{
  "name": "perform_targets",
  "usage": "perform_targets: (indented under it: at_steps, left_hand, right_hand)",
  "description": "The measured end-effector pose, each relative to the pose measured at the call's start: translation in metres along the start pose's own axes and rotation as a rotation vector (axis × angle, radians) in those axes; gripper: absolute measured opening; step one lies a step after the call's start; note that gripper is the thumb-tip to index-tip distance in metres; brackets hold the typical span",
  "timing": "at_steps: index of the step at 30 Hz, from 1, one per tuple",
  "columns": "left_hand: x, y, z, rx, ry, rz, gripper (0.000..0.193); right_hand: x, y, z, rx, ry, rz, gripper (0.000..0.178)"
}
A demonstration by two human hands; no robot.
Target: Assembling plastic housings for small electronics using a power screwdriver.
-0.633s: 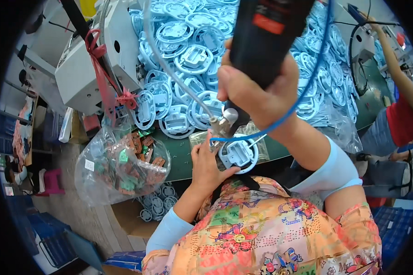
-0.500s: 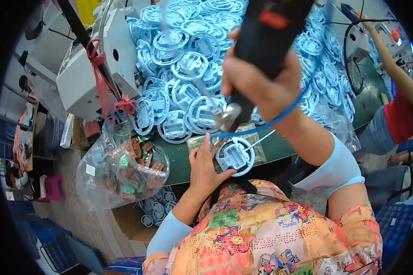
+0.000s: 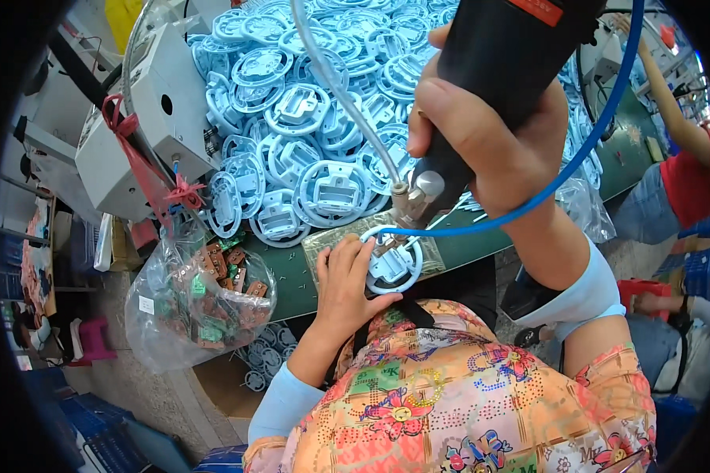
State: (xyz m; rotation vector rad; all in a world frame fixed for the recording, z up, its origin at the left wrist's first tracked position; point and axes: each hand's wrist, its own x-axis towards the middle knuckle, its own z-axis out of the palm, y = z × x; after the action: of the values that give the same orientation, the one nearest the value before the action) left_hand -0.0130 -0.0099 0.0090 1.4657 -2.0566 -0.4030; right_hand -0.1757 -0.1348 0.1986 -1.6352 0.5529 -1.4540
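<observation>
My right hand (image 3: 493, 134) is wrapped around a black power screwdriver (image 3: 489, 87), with a blue hose and a clear tube at its metal nose. The nose is down over a round light-blue plastic part (image 3: 388, 272) near the table's front edge and hides its upper side. My left hand (image 3: 345, 280) grips that part's left rim, fingers at the top and thumb at the bottom. Whether the bit touches a screw cannot be made out. Under the part lies a flat brownish pad (image 3: 430, 251).
A large heap of similar light-blue parts (image 3: 292, 110) covers the green table (image 3: 292, 264) beyond my hands. Left of them are a clear bag of brown and green pieces (image 3: 205, 292) and a grey machine (image 3: 146, 118). A co-worker in a red top (image 3: 693, 177) is at right.
My right hand has lowered the screwdriver onto the plastic part, tilting it. My left hand keeps hold of the part's rim. The whole view has shifted slightly.
</observation>
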Motion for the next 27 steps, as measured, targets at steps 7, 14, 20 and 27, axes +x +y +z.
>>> perform_targets:
  at_steps: [7, 14, 20, 27]
  left_hand:
    - [0.003, -0.001, -0.003, 0.03, -0.012, -0.01, 0.093]
    - [0.006, 0.003, -0.004, -0.006, 0.023, -0.008, 0.091]
    - [0.004, -0.008, 0.0, -0.014, 0.024, -0.002, 0.094]
    - [0.006, -0.019, 0.001, 0.013, 0.05, -0.025, 0.095]
  right_hand:
    - [0.003, 0.014, 0.001, 0.016, 0.006, -0.034, 0.03]
    - [-0.002, 0.023, 0.003, 0.075, 0.018, 0.0, 0.026]
    - [0.01, 0.012, -0.001, 0.004, -0.035, 0.025, 0.031]
    - [0.012, -0.05, 0.043, 0.031, 0.031, 0.107, 0.035]
